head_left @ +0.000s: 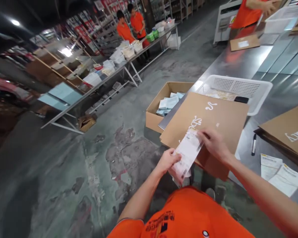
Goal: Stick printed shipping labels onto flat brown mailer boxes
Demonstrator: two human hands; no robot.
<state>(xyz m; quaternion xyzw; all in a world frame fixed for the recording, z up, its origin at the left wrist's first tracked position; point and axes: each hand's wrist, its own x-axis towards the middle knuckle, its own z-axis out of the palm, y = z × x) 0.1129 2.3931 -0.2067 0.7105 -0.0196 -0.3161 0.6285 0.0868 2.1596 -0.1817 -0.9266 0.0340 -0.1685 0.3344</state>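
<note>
My left hand point(169, 161) is closed around a white printed shipping label point(188, 150), thumb on top, with more of the paper hanging below it. At the label's far right corner, my right hand point(215, 143) pinches the edge between thumb and fingers. The label is stretched between both hands, over the near edge of a flat brown cardboard mailer point(221, 119) with white lettering. That mailer lies on the metal table and juts past its edge. Its lower part is partly covered by my right hand and the label.
Behind the mailer stands a white plastic basket point(260, 91) with a black object point(241, 99) in it. An open carton point(154, 122) holds pale blue packets. On the right are a marker point(253, 145), paper labels point(288, 180) and stacked mailers point(280, 124). Co-workers stand farther off.
</note>
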